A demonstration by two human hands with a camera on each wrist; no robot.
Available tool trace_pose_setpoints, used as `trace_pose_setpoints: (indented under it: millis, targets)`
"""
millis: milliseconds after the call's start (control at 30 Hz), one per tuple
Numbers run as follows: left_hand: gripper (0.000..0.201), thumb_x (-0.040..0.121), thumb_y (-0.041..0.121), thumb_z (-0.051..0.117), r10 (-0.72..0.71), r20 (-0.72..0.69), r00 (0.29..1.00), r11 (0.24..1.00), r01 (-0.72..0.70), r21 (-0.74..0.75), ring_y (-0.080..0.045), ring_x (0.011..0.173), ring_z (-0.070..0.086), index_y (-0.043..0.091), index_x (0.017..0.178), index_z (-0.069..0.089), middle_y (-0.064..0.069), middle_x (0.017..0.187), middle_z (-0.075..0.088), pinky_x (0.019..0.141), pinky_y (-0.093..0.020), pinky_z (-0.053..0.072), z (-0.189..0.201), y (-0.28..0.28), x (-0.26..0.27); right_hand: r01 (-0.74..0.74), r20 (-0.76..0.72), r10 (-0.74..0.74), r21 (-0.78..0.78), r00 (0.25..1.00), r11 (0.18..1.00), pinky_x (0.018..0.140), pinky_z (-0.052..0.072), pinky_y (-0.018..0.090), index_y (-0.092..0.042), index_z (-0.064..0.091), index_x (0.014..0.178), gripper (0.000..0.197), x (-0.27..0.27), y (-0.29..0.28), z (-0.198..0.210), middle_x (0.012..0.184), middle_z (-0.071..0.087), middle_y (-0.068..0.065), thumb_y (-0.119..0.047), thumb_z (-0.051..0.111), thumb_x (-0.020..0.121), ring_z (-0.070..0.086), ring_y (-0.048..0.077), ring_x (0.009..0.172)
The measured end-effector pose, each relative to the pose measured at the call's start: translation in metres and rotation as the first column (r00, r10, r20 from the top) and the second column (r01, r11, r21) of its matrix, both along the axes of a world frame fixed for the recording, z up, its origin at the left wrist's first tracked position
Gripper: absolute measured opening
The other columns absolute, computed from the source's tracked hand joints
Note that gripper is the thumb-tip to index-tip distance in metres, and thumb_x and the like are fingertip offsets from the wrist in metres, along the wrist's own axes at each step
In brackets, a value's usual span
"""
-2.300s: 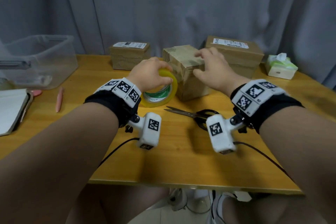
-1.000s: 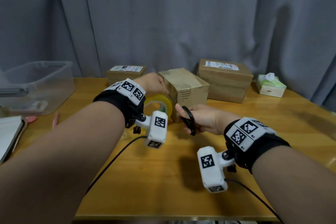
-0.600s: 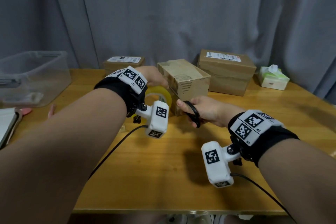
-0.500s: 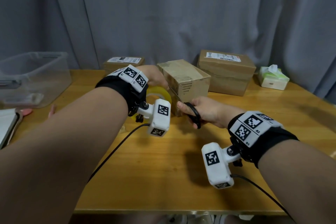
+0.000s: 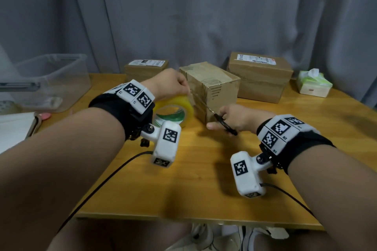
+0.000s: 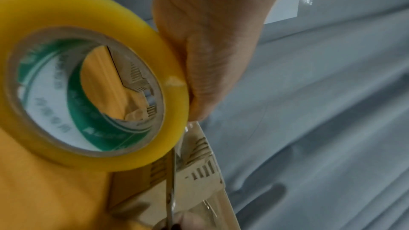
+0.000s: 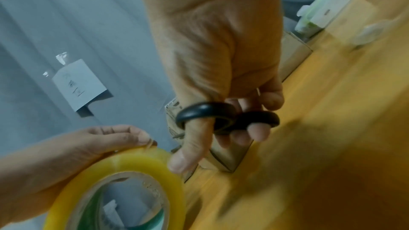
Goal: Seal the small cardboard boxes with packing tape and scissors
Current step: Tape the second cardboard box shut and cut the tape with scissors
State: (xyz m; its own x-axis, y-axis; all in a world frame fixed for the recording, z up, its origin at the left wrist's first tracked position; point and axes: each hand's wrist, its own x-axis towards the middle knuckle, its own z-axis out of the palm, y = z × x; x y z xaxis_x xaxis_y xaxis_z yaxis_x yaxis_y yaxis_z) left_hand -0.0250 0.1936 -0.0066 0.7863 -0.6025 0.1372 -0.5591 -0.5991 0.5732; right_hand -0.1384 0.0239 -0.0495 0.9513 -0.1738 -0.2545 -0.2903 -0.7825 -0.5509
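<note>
While the left hand (image 5: 169, 85) grips the yellow roll of clear packing tape (image 5: 175, 111) by its outer rim, just beside the small brown cardboard box (image 5: 212, 89) at the table's (image 5: 204, 179) middle, the right hand (image 5: 236, 117) holds the black-handled metal scissors (image 5: 222, 122), thumb and fingers through the loops. Blades run up along the box's near-left face toward the left grip; whether they are parted is too blurred to tell. Left wrist view shows a short clear tape strip between roll and box, blade crossing it.

Step in hand, as judged: cutting the applied tape free from the roll. Tape looks already laid over the box top.

Next move calls for keeping the strip taut with the roll, closing the blades squarely across it, then pressing the loose end flat on the cardboard. Risk: slack tape folds or sticks to the blade.

Two other brown cardboard boxes (image 5: 259, 76) (image 5: 145, 68) with white labels sit behind, near the grey curtain (image 5: 183, 16).
</note>
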Motion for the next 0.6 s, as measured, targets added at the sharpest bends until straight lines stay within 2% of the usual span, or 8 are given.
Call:
trace_pose_setpoints:
  millis: [100,233,300,367,400,467,533,600]
  targets:
    - [0.005,0.086,0.015,0.065,-0.004,0.035,0.999,0.996,0.007,-0.091,-0.001,0.070,0.053,0.014,0.083,0.069,0.011,0.074,0.060,0.059,-0.011,0.039,-0.007,0.009,-0.006,-0.094,-0.123,0.053,-0.352,0.991,0.931,0.085,0.046,0.032,-0.014,0.057,0.119,0.059,-0.004,0.001,-0.001,0.112,0.061,0.006,-0.051,0.072,0.077,0.057,0.023,0.101]
    - [0.005,0.088,0.014,0.064,0.023,0.053,0.998,0.982,-0.013,-0.187,0.001,0.070,0.052,0.011,0.087,0.068,0.012,0.075,0.058,0.057,-0.007,0.037,-0.012,0.020,-0.011,-0.131,-0.240,0.025,-0.438,0.971,0.890,0.100,0.043,0.037,-0.017,0.035,0.143,0.082,-0.012,-0.003,-0.009,0.138,0.047,0.005,-0.048,0.073,0.078,0.048,0.025,0.121]
    - [0.006,0.088,0.015,0.063,0.015,0.060,0.998,0.978,-0.002,-0.208,0.000,0.070,0.051,0.011,0.089,0.067,0.011,0.076,0.057,0.056,-0.005,0.037,-0.013,0.022,-0.014,-0.128,-0.223,0.034,-0.418,0.974,0.900,0.102,0.042,0.036,-0.021,0.035,0.146,0.074,-0.012,-0.005,-0.007,0.142,0.045,0.004,-0.036,0.070,0.083,0.046,0.024,0.125]
    - [0.006,0.089,0.015,0.063,0.005,0.080,0.997,0.978,0.012,-0.210,0.000,0.070,0.050,0.011,0.090,0.066,0.010,0.076,0.056,0.055,-0.003,0.037,-0.014,0.021,-0.016,-0.054,-0.027,0.047,-0.448,0.999,0.892,0.093,0.048,0.034,-0.019,0.057,0.130,0.044,-0.009,-0.002,0.002,0.125,0.060,0.004,-0.026,0.063,0.087,0.056,0.023,0.111]
    - [0.006,0.089,0.015,0.063,-0.002,0.096,0.995,0.978,0.022,-0.209,0.000,0.069,0.050,0.010,0.090,0.066,0.009,0.076,0.056,0.055,-0.002,0.037,-0.015,0.019,-0.017,0.027,0.146,0.036,-0.404,0.989,0.914,0.089,0.050,0.035,-0.015,0.066,0.116,0.030,-0.006,0.001,0.007,0.113,0.065,0.004,-0.026,0.061,0.089,0.059,0.022,0.103]
    - [0.006,0.089,0.014,0.063,-0.022,0.123,0.992,0.976,0.048,-0.213,0.000,0.068,0.049,0.009,0.090,0.065,0.008,0.076,0.055,0.056,-0.001,0.037,-0.015,0.015,-0.020,0.072,0.405,-0.002,-0.158,0.915,0.985,0.087,0.050,0.033,-0.011,0.070,0.104,0.028,0.001,0.014,0.015,0.101,0.066,0.000,-0.034,0.063,0.090,0.060,0.016,0.097]
    - [0.008,0.089,0.012,0.063,-0.049,0.131,0.990,0.969,0.079,-0.234,0.001,0.067,0.049,0.006,0.091,0.066,0.009,0.075,0.055,0.058,-0.001,0.036,-0.016,0.012,-0.024,-0.002,0.449,-0.044,0.102,0.893,0.995,0.088,0.050,0.034,-0.006,0.068,0.107,0.032,0.007,0.032,0.018,0.099,0.064,0.003,-0.032,0.068,0.087,0.059,0.015,0.094]
    - [0.007,0.090,0.010,0.061,-0.080,0.129,0.988,0.962,0.110,-0.249,0.001,0.066,0.049,0.005,0.092,0.065,0.007,0.076,0.055,0.060,-0.002,0.036,-0.016,0.012,-0.028,-0.017,0.450,-0.131,0.310,0.883,0.951,0.080,0.052,0.039,-0.001,0.067,0.090,0.019,0.010,0.045,0.015,0.084,0.062,0.011,-0.020,0.071,0.086,0.058,0.022,0.079]
